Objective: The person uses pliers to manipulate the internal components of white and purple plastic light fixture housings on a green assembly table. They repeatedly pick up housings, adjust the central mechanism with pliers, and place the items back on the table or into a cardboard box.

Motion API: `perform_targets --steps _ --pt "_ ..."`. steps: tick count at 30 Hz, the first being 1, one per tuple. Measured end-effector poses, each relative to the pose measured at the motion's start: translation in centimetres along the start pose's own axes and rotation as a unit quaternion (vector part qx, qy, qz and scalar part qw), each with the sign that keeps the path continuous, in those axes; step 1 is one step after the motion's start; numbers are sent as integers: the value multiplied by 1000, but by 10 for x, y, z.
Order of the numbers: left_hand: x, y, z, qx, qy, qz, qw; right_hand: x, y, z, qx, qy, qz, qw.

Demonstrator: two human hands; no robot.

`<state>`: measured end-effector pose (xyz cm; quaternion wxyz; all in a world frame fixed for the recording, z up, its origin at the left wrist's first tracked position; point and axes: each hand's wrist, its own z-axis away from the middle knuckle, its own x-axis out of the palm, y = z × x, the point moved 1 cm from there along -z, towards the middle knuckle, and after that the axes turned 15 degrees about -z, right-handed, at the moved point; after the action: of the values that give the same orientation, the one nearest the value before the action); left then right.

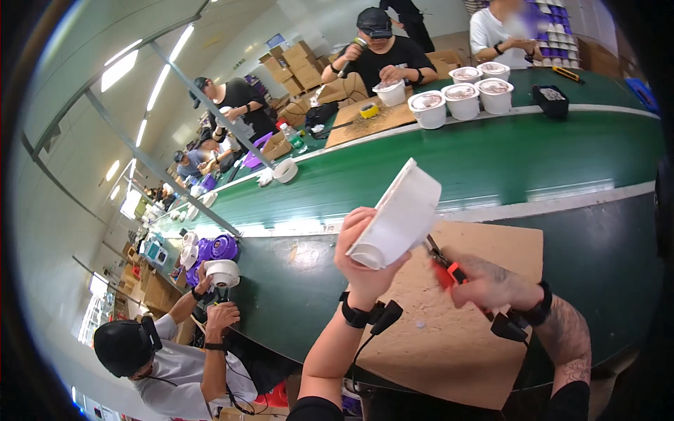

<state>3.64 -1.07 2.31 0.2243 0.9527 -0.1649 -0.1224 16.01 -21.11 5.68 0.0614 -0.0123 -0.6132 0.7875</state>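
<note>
My left hand (366,272) is wrapped round a white plastic tub-shaped housing (401,216), held up and tilted above the table. Its side faces me, so the inside is hidden. Close by on the right, my right hand (484,282), smeared by motion, grips a pair of red-and-black-handled pliers (449,268). The pliers' jaws point up toward the housing's lower edge; whether they touch it I cannot tell. Beneath both hands lies a brown cardboard sheet (449,351) with a small pale scrap (420,324) on it.
A green conveyor belt (533,168) runs across beyond the table. Several white tubs (462,102) stand on the far side, near a yellow tape roll (369,110) and a person (382,59). At left, another person (151,351) handles a white part beside purple housings (217,249). Cables hang from my wrists.
</note>
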Motion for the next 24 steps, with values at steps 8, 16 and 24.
perform_targets --steps 8,16,24 --pt "23 -8 2 -110 123 -43 985 11 56 -31 -46 -133 -325 935" --pt "13 -34 5 119 -4 -303 946 23 68 -41 -32 131 16 991" --pt "37 -44 7 24 -86 -388 917 13 103 -58 76 -94 -580 806"
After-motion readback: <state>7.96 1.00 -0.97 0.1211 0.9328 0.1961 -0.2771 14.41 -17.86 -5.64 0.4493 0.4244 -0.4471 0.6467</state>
